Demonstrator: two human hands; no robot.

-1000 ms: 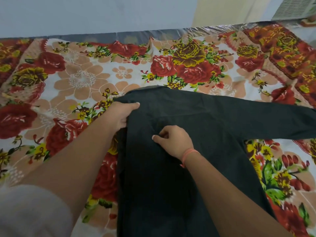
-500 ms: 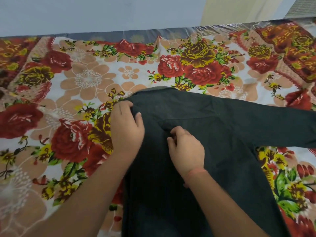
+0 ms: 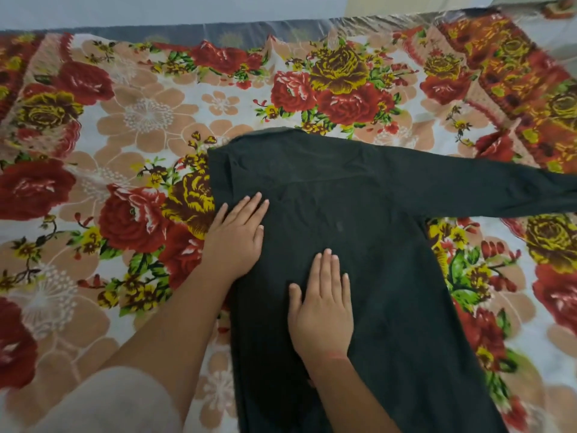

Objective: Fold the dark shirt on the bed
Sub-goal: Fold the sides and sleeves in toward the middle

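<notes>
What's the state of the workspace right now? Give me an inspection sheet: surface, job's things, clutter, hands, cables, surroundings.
Surface: floral bedsheet with red and yellow roses, spread fairly smooth.
Job's things: dark shirt lies flat on the sheet; one sleeve stretches out toward the picture's right; no sleeve shows on the other side.
Clutter: nothing seen.
Hands: left hand lies flat on the shirt's left edge; right hand lies flat on its middle; fingers straight on both.
Cables: nothing seen.
Surroundings: pale wall beyond the far edge.
</notes>
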